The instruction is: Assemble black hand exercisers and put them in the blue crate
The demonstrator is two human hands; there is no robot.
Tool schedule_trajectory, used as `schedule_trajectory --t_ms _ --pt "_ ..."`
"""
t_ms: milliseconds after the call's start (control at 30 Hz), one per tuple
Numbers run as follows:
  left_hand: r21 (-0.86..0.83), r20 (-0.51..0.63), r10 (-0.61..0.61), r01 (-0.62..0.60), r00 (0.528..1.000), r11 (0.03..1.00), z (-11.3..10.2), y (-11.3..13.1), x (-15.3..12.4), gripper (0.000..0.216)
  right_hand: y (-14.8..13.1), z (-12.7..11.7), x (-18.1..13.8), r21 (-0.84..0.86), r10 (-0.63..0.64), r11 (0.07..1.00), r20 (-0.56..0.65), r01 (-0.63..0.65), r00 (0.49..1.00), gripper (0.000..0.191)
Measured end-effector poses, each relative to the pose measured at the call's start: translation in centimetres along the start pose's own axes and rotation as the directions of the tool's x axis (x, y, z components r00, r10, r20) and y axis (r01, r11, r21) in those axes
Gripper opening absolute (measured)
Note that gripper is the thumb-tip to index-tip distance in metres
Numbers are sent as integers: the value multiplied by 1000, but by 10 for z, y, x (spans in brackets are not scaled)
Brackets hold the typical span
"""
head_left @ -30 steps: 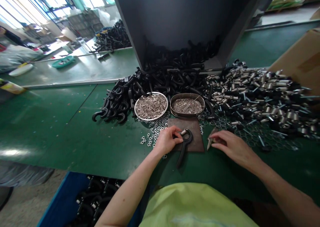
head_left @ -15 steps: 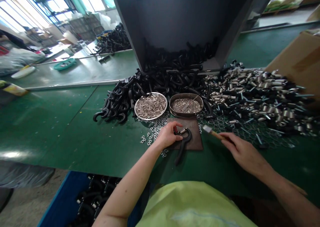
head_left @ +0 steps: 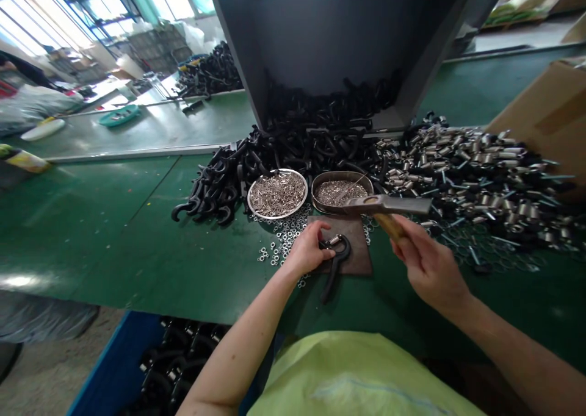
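Note:
A black hooked handle part (head_left: 336, 260) with a silver fitting at its top lies on a brown metal plate (head_left: 353, 233) on the green table. My left hand (head_left: 307, 249) pinches the part's upper end and holds it down on the plate. My right hand (head_left: 423, 260) is closed around the wooden handle of a hammer (head_left: 387, 207), whose metal head hangs raised above the plate, just in front of the right dish.
Behind the plate stand a round dish of silver pins (head_left: 277, 193) and a dish of small fasteners (head_left: 341, 192). Loose washers (head_left: 281, 236) lie scattered left of the plate. Piles of black hooks (head_left: 293, 147) and silver springs (head_left: 476, 166) fill the back, under a grey hopper (head_left: 329, 32). A cardboard box (head_left: 544, 117) stands right.
My right hand picked the hammer up from the table at the right and lifted its head over the plate. My left hand stayed on the black part.

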State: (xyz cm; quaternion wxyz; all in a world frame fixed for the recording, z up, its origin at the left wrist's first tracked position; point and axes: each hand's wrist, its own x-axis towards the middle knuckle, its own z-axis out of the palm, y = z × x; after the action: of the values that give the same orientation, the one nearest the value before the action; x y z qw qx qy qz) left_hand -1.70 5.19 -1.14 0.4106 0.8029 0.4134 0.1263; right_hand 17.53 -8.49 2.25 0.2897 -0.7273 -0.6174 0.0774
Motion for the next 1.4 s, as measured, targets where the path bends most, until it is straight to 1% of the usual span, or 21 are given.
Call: schedule_trajectory --t_ms 67,133,167,267,400,467,500,533,600,667,700,767,867,900,933,1000,1067,1100,1233,1267,1400 --pt "-8 -8 -16 15 1000 1000 1 0 0 57 5 10 0 -56 1 998 117 5 993 42" --pt "-5 -5 -22 22 1000 1000 1 0 0 57 11 18 3 -119 38 993 253 -8 967 40" --pt "-1 -3 -18 18 1000 1000 1 1 -1 57 13 19 5 -133 55 991 279 -18 959 40" --pt "10 -32 17 -16 999 1000 1 1 -5 55 1 2 7 -78 37 997 209 -21 977 38" --pt "85 -146 39 -27 989 996 1 -3 -21 60 -30 -30 -6 81 -15 997 -16 16 1000 38" --pt "134 -192 28 -2 981 991 2 -7 -31 58 -36 -29 -15 107 -23 994 -117 36 993 37" --pt "156 -205 23 10 978 988 3 -8 -36 54 -35 -23 -18 90 -41 994 -129 53 991 37" --pt "176 -208 20 17 978 984 4 -10 -41 49 -32 -15 -20 52 -66 996 -99 72 993 37" --pt "208 -200 11 32 980 978 6 -13 -47 39 -25 3 -20 -51 -105 993 81 109 991 37" --pt "225 -188 10 33 982 974 9 -15 -50 31 -21 13 -16 -116 -100 984 273 136 957 39" --pt "230 -186 15 29 982 973 11 -17 -50 29 -22 14 -13 -120 -93 983 307 135 947 39" --pt "244 -188 34 13 982 970 13 -19 -50 27 -26 7 -10 -72 -111 989 244 132 963 41" --pt "279 -187 65 -10 980 960 14 -20 -50 27 -28 -2 -6 -26 -111 993 52 113 992 41" --pt "293 -184 74 -17 980 956 14 -20 -51 26 -25 -1 -5 -47 -92 994 39 94 995 41" --pt "307 -180 83 -24 980 951 14 -19 -51 25 -20 2 -4 -89 -60 994 60 65 996 41" --pt "329 -171 100 -39 980 944 14 -18 -52 21 -10 10 0 -182 17 983 173 15 985 40" --pt "334 -160 110 -50 981 941 14 -17 -52 20 -4 14 3 -210 54 978 258 2 965 39" --pt "331 -158 111 -54 981 942 14 -17 -52 20 -4 14 4 -191 48 981 255 2 966 39" --pt "323 -167 110 -51 980 945 15 -19 -52 20 -9 8 3 -103 -1 995 73 8 997 42" --pt "325 -167 107 -48 980 945 15 -19 -52 19 -9 9 2 -119 6 993 74 2 997 42" --pt "340 -153 92 -35 984 940 13 -19 -52 16 -2 14 2 -208 84 978 239 -34 967 39"
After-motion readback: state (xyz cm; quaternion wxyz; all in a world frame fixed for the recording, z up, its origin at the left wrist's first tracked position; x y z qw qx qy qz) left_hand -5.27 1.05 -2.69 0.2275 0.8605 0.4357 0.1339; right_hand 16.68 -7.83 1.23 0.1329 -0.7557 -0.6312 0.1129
